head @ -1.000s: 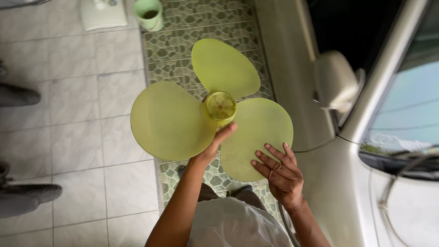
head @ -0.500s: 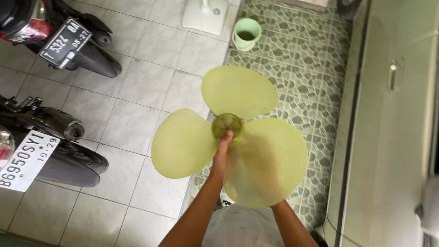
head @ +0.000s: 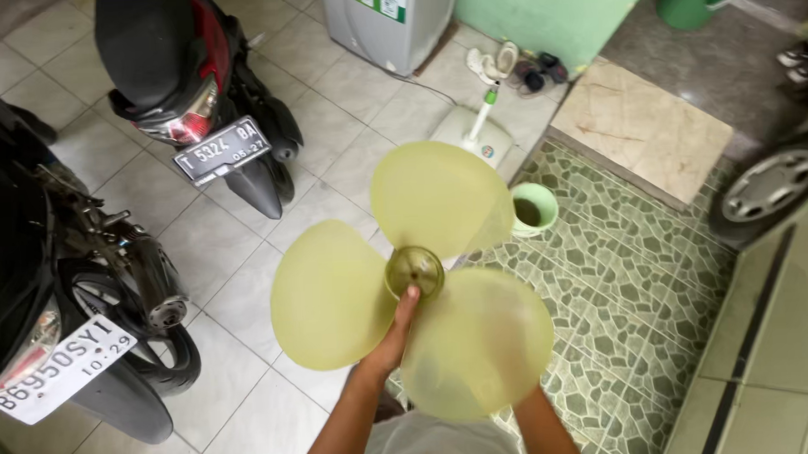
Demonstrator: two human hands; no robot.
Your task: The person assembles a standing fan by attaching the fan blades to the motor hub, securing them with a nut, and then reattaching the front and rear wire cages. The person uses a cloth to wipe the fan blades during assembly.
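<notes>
A yellow-green three-bladed fan propeller (head: 330, 294) is held up flat in front of me, above the tiled floor. My left hand (head: 392, 338) grips it from below at the centre, with the thumb pressed on the round hub (head: 414, 270). My right forearm (head: 545, 430) runs up under the lower right blade, and the hand itself is hidden behind that blade.
Two parked motorcycles (head: 190, 100) (head: 71, 296) stand at the left. Beyond the blades are a white fan base with its pole (head: 480, 133), a green cup (head: 532, 209), a grey appliance (head: 390, 19), some shoes (head: 515, 68) and a stone step (head: 640, 126). A car (head: 775, 188) is at the right.
My view has swung up and left, showing more floor and both motorcycles. The propeller has stayed in my left hand, and my right hand has gone from the blade's face to behind it.
</notes>
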